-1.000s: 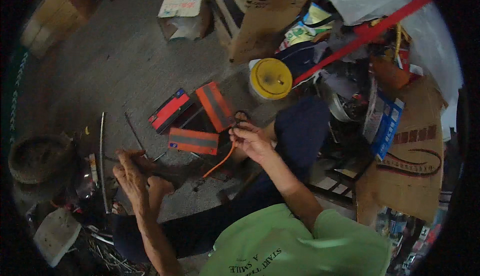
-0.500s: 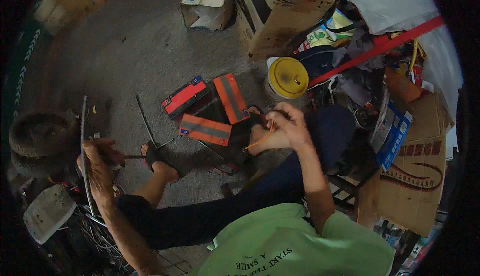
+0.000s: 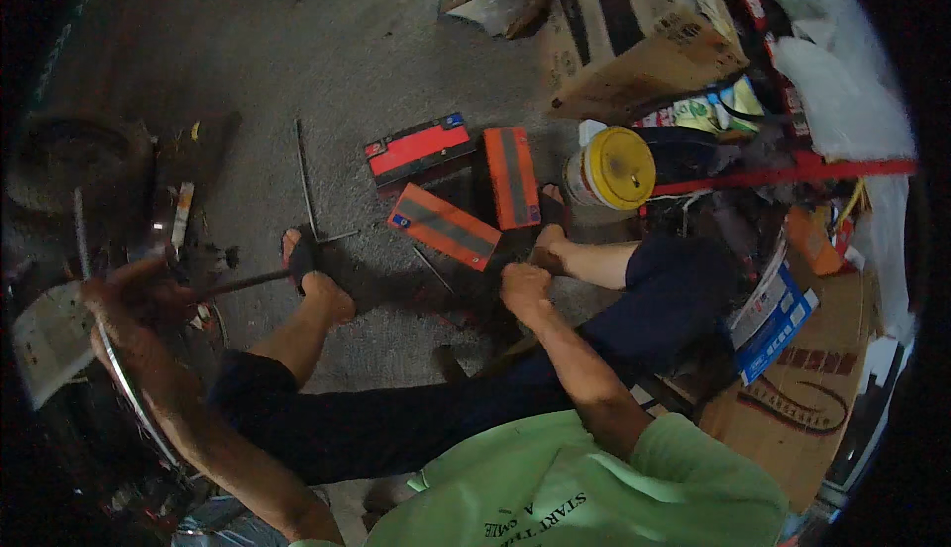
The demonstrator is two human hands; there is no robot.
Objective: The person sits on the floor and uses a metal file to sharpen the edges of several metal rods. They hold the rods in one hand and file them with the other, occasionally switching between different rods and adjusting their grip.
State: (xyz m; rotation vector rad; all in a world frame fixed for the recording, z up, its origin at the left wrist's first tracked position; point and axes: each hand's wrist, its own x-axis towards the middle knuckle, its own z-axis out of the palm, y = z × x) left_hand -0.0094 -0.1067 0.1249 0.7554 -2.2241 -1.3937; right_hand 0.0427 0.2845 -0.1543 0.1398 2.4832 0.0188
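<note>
At frame left, a thin rod [image 3: 124, 379] is seemingly being handled by the left hand [image 3: 134, 324], its grip unclear; next, steadiness is seemingly being called for. Mid-frame, the right hand [image 3: 525, 287] is being held curled shut near an orange block [image 3: 444, 226].

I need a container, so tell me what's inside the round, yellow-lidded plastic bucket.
The round yellow plastic lid covers the bucket, hiding any contents. Only the lid's smudged top and part of the outer wall show.
</note>
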